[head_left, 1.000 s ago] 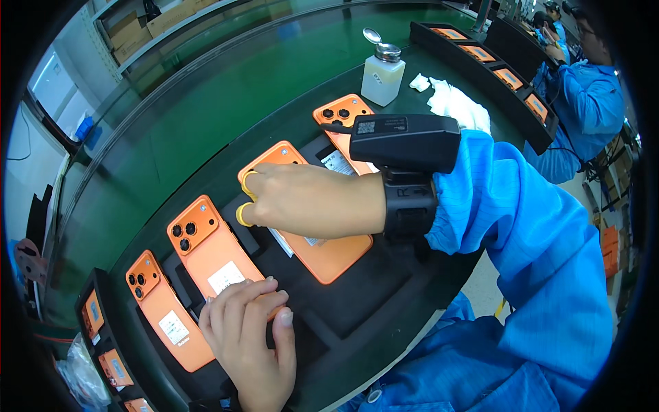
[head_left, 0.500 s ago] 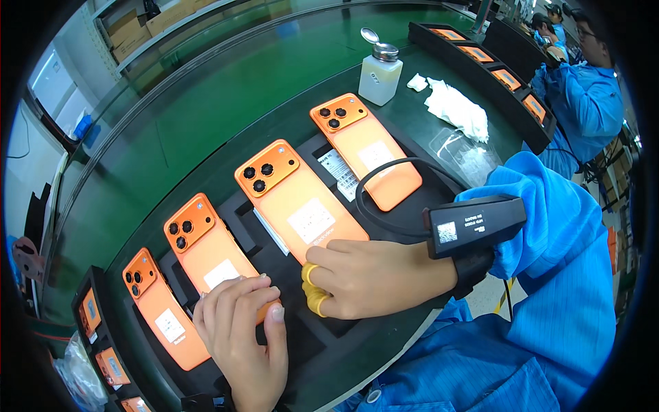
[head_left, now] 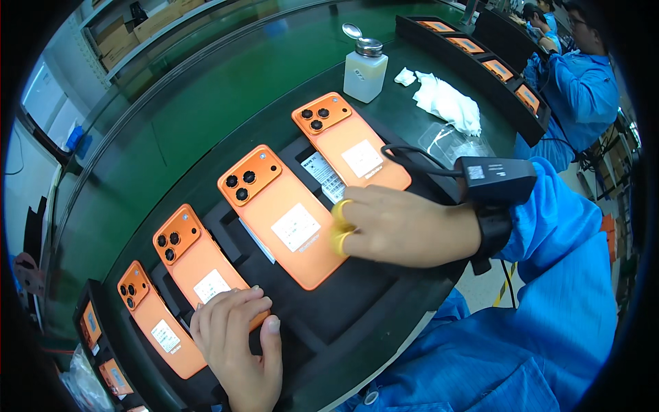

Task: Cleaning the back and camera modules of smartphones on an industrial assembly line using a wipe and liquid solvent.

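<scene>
Leftmost, a crumpled clear plastic bag [head_left: 86,384] lies beside a narrow black tray [head_left: 110,331] of orange pieces. Next to that, a wider black tray [head_left: 302,312] carries four orange phones, backs up, in a slanting row. The first phone [head_left: 147,312] lies uncovered; the second phone [head_left: 199,257] has its lower end blocked by the left hand [head_left: 237,336], fingers bent over it, and whether they grip cannot be told. Beyond is the third phone [head_left: 264,206], its lower right edge by the right hand [head_left: 405,226], whose fingers curl inward, two wearing yellow bands; their tips are hidden, so any hold is unclear. A black cable [head_left: 439,173] crosses the lower end of the fourth phone [head_left: 340,141]. Above stand a bottle [head_left: 365,75], lid raised, then white cloth [head_left: 447,103]. Farther right, a co-worker [head_left: 576,96] in blue sits past a long black tray [head_left: 473,77].
</scene>
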`<state>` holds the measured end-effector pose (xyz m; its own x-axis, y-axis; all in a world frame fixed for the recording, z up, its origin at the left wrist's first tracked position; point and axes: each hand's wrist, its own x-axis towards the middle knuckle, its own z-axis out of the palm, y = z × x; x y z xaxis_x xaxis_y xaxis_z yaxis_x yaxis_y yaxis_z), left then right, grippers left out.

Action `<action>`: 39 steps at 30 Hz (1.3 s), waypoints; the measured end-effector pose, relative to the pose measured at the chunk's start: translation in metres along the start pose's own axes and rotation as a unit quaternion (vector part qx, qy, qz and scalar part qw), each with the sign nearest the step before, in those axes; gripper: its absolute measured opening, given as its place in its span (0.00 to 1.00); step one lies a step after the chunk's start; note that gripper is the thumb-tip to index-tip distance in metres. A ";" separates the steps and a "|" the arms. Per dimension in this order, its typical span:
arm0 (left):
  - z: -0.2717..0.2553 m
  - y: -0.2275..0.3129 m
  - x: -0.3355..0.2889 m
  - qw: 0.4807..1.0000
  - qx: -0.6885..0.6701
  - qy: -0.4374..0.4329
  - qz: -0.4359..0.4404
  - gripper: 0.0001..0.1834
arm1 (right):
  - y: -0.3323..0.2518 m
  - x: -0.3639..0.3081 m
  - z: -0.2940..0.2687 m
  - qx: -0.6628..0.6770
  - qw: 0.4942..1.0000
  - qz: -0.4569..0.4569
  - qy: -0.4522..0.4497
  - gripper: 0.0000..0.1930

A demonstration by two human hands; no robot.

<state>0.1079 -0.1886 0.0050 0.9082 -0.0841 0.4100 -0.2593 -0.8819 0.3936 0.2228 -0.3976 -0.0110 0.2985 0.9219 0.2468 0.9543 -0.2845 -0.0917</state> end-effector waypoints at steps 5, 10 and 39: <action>0.001 0.000 0.001 1.000 -0.006 -0.018 0.002 0.06 | -0.025 0.029 0.023 0.096 0.992 -0.032 0.077 0.06; 0.001 0.002 0.001 1.000 -0.014 -0.025 0.000 0.06 | -0.019 0.022 0.019 0.071 0.994 0.006 0.077 0.05; 0.002 0.005 0.001 0.999 -0.018 -0.039 0.015 0.06 | 0.014 0.011 0.008 -0.103 0.989 0.078 0.071 0.07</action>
<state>0.1081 -0.1937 0.0055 0.9224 -0.1479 0.3569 -0.2974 -0.8614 0.4118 0.2395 -0.3896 -0.0171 0.4278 0.8200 0.3802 0.8743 -0.4821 0.0561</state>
